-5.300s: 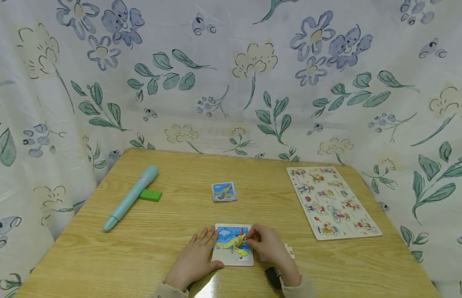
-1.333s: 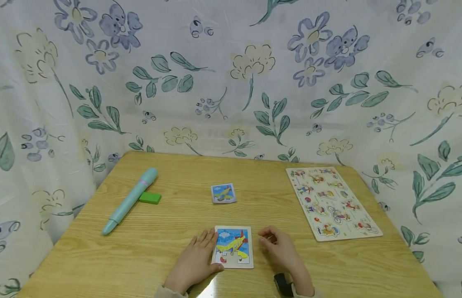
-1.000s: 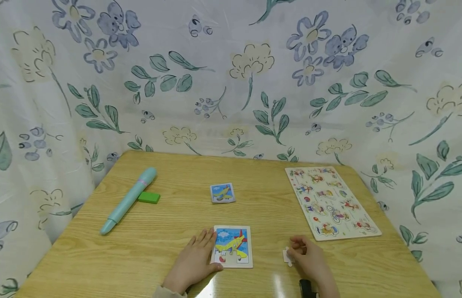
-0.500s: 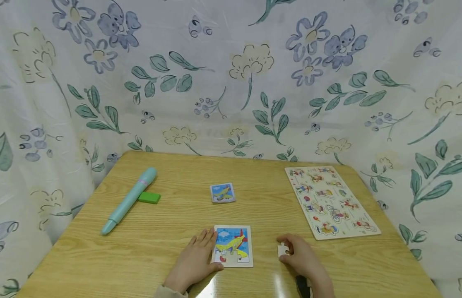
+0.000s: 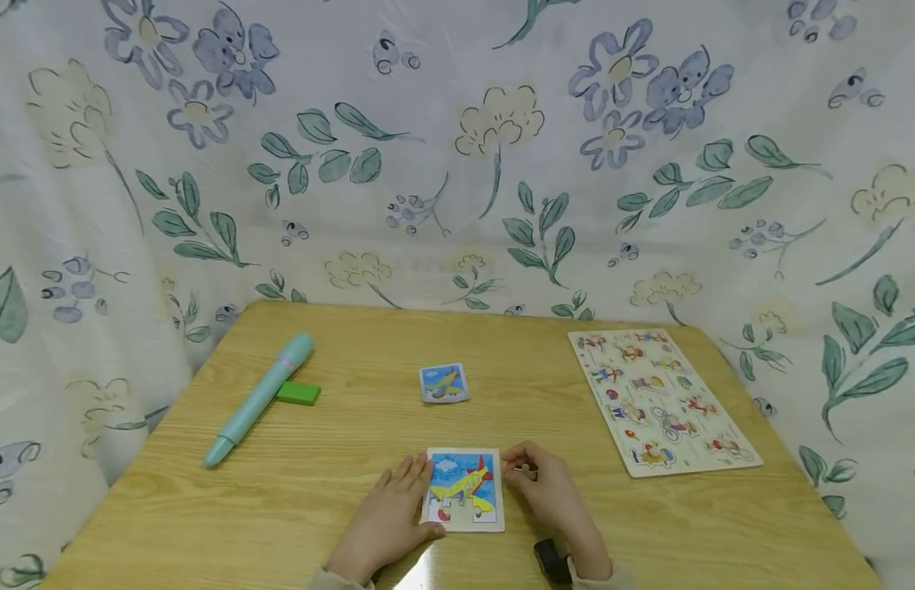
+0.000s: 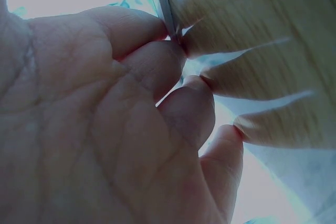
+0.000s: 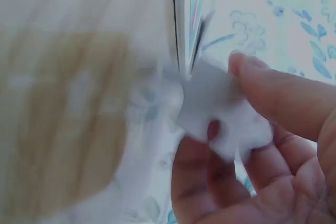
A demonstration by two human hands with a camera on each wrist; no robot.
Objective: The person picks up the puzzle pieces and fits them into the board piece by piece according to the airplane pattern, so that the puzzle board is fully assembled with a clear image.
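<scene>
A: Where's the jigsaw piece (image 7: 223, 111)?
B: In the right hand (image 5: 548, 496), pinched betw. thumb & fingers (image 7: 273, 95), white back toward the wrist cam. It's held just beside the right edge of the airplane puzzle board (image 5: 463, 489), near the front of the bench (image 5: 339, 459).

A: Left hand (image 5: 387, 518)?
B: Flat on the bench, fingers straight, tips touching the board's left edge. Wrist view shows them pressed vs. the thin edge. Grips nothing.

A: Board itself?
B: Yellow plane w/ red tail on blue sky, mostly filled in; a couple of pale gaps along the bottom row.

A: What else is around?
B: A small card w/ the same airplane pic (image 5: 443, 383) lies further back, mid-bench, apart from the board. Far right: a larger wooden peg puzzle w/ cartoon figures (image 5: 660, 399), lying at an angle. Left: a teal pen-shaped device (image 5: 259, 398) lying diagonally, a green block (image 5: 298, 392) touching its right side. Dark wrist strap (image 5: 552, 560) on the right wrist. Floral cloth (image 5: 457, 147) hangs behind & around the sides.
</scene>
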